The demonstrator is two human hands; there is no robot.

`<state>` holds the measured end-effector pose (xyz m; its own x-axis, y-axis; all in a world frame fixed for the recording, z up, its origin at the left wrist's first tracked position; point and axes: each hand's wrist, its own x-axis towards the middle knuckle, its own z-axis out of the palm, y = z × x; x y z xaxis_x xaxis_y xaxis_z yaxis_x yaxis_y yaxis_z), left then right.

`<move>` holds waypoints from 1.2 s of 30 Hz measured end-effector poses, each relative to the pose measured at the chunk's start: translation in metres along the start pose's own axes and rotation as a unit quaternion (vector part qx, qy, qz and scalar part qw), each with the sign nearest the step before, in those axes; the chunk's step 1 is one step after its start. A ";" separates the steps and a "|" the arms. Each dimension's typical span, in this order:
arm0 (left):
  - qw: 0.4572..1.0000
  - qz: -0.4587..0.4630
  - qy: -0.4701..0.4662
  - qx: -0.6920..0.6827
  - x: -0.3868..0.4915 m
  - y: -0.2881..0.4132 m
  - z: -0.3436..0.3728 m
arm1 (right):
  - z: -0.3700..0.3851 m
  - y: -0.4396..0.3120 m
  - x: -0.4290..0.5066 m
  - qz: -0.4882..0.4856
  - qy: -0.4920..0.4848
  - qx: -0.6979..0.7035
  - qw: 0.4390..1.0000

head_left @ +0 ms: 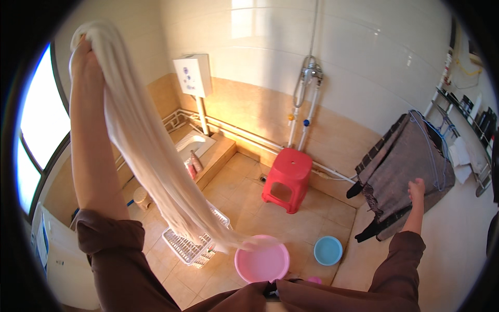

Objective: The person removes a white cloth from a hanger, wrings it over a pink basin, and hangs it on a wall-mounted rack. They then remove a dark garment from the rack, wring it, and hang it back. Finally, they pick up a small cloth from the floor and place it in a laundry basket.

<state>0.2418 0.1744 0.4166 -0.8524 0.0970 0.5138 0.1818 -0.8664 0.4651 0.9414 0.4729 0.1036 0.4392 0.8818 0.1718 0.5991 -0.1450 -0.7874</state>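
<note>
My left hand [86, 52] is raised at the upper left and grips one end of a long whitish cloth [136, 128]. The cloth hangs down to the right, over a white plastic basket [183, 247], and its blurred lower end reaches above a pink basin [262, 259]. On the right, my right hand [416, 189] is held out in front of a dark grey-brown garment [397, 163] that hangs by the wall with blue hangers. Nothing is seen in that hand; whether it touches the garment, and how its fingers are set, cannot be told.
A red plastic stool [290, 167] stands below the shower fittings [312, 74]. Near the right wall is a small blue basin [328, 250]. A squat toilet [193, 144] lies on a raised tiled step [218, 156]. A white machine [70, 265] stands at the lower left, and a shelf [464, 117] holds bottles at the right.
</note>
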 end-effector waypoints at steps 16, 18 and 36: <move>0.969 -0.107 -0.216 -0.053 -0.041 0.031 -0.021 | 0.137 -0.346 -0.333 -0.422 -0.676 0.252 0.549; 0.977 -0.103 -0.187 0.007 -0.050 0.045 -0.027 | 0.142 -0.376 -0.374 -0.480 -0.645 0.263 0.533; 0.930 -0.207 -0.252 0.169 -0.033 0.082 -0.121 | 0.152 -0.409 -0.403 -0.185 -0.724 0.376 0.549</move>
<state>0.2252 0.0412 0.3508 -0.5606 0.6791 0.4739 0.1069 -0.5082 0.8546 0.4171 0.2452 0.2663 -0.9366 0.3004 0.1806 -0.2161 -0.0894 -0.9723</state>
